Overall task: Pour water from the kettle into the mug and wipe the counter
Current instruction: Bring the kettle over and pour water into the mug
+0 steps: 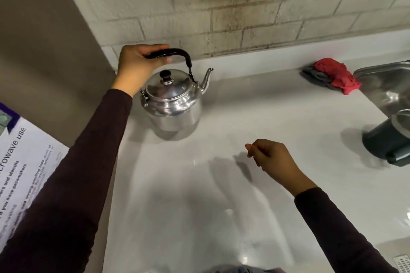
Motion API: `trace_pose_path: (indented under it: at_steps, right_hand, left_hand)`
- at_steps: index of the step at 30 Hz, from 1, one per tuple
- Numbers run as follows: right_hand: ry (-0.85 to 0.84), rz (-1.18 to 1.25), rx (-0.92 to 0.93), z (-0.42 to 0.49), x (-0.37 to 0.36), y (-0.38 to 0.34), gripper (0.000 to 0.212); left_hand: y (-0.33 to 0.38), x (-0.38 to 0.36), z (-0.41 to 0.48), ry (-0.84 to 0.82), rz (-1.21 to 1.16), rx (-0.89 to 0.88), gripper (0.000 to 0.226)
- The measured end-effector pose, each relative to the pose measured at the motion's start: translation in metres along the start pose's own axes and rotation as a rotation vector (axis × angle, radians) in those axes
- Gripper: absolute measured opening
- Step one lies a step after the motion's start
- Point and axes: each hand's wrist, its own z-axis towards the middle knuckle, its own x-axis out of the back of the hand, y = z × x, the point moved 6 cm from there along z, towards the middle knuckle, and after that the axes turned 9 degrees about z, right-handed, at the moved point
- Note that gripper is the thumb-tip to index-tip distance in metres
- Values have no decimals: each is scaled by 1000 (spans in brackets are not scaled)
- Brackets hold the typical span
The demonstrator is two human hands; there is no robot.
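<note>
One hand grips: your left hand clenches kettle handle, spout pointing right toward mug; right hand loosely curled, empty.

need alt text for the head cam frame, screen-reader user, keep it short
The person's left hand grips the black handle of a steel kettle standing on a white counter by a tiled wall. The right hand hovers loosely curled and empty over the counter. At the right edge are a dark mug, a red cloth and a sink.
</note>
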Motion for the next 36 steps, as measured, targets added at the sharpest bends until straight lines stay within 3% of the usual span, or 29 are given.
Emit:
trace_pose_path:
  at_steps: [7, 17, 26, 33, 36]
  right_hand:
    - [98, 19, 26, -14, 53, 7, 32]
    - [138, -18, 66, -37, 184, 56, 31]
    - [98, -58, 118, -44, 318, 107, 32]
    - [99, -31, 150, -44, 374, 129, 26]
    - [112, -3, 162, -46, 387, 132, 40]
  left_hand:
    - [61, -37, -69, -20, -4, -59, 38]
    - [129, -138, -157, -69, 19, -52, 31]
    - [184, -257, -195, -97, 67, -19, 29]
    - [222, -318, -203, -180, 160, -28, 27]
    - [238, -335, -199, -226, 239, -61, 27]
